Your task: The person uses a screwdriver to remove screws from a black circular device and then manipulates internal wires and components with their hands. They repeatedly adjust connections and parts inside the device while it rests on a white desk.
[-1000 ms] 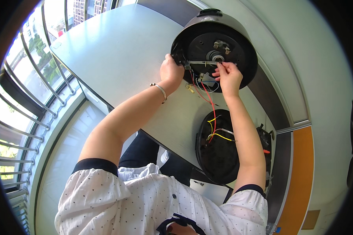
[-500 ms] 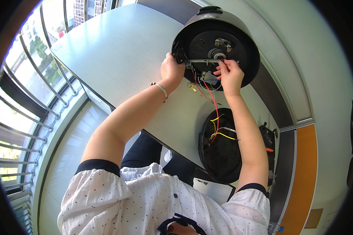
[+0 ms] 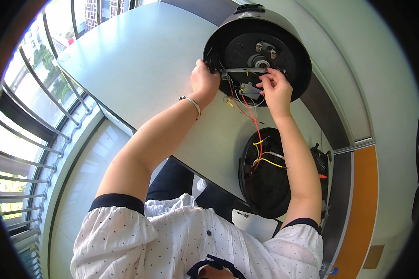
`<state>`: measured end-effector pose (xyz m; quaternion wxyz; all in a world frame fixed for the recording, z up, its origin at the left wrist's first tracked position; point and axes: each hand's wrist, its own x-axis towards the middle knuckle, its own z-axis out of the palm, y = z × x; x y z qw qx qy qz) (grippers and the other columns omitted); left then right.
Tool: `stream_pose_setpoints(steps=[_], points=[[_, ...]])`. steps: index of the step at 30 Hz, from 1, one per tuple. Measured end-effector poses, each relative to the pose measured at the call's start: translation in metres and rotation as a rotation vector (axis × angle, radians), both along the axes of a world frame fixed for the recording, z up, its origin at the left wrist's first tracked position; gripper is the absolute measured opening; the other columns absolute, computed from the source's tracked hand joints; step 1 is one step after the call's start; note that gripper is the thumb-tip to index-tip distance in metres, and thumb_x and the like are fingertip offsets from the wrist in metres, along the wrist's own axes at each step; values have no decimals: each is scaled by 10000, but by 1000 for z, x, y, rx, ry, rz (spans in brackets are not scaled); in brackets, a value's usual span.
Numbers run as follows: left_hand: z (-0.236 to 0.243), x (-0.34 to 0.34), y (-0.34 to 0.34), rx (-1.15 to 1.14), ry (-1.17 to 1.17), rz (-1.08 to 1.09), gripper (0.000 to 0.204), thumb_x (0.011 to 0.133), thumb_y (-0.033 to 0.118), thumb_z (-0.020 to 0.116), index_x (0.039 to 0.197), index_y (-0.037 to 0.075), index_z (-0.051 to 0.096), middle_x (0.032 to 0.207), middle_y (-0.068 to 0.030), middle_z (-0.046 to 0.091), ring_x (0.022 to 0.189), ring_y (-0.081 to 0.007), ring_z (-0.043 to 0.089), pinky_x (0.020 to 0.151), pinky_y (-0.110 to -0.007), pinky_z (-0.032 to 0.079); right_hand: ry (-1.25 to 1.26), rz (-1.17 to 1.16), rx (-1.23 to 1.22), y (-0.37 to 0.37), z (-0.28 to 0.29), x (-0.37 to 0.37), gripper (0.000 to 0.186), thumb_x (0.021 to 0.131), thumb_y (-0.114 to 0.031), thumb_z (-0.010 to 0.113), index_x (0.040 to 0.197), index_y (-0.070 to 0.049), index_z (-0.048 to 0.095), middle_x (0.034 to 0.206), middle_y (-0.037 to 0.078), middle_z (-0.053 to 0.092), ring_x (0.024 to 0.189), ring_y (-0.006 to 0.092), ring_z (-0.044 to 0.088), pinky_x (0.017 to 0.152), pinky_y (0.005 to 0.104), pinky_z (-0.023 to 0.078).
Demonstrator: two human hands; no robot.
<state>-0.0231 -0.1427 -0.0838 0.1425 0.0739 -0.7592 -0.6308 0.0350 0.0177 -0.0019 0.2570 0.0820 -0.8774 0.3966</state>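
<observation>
A rice-cooker-like appliance body lies tipped on the table, its open black underside facing me. My left hand is closed on the left side of its rim, the fingertips partly hidden behind the edge. A thin metal bar crosses the underside just below a round centre fitting. At the bar's right end, my right hand pinches with thumb and forefinger, the other fingers loosely curled. Red, white and blue wires hang below the bar, beside a small pale plate.
A round black base cover with yellow and red wires lies near the table's front edge, partly behind my right forearm. Right of that arm sits a dark toolbox-like object with a red-orange piece. A barred window is at the left.
My right hand has shifted slightly right and up along the bar's end. My left hand keeps its hold on the rim. The whole view has shifted a little.
</observation>
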Motion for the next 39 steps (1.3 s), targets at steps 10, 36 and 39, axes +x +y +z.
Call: stream_pose_setpoints(steps=[10, 36, 39], points=[[2, -3, 0, 36, -49, -10, 245, 745, 88, 596, 920, -8, 453, 902, -215, 598, 892, -394, 563, 765, -423, 463, -59, 85, -39, -1, 0, 12, 362, 838, 21, 532, 1190, 59, 455, 998, 149, 612, 824, 184, 648, 567, 228, 516], [-8, -16, -2, 46, -117, -42, 283, 707, 129, 634, 920, -10, 511, 935, -213, 608, 924, -369, 579, 788, -404, 468, -442, 232, -269, -5, 21, 20, 637, 814, -22, 557, 1370, 2, 246, 822, 164, 634, 652, 207, 652, 504, 244, 495], [-2, -12, -4, -12, -134, -37, 282, 696, 127, 638, 921, 1, 523, 931, -193, 614, 923, -357, 582, 786, -399, 471, -464, 204, -275, -8, 28, 18, 646, 794, -30, 570, 1356, 25, 256, 778, 162, 635, 622, 214, 651, 485, 250, 494]])
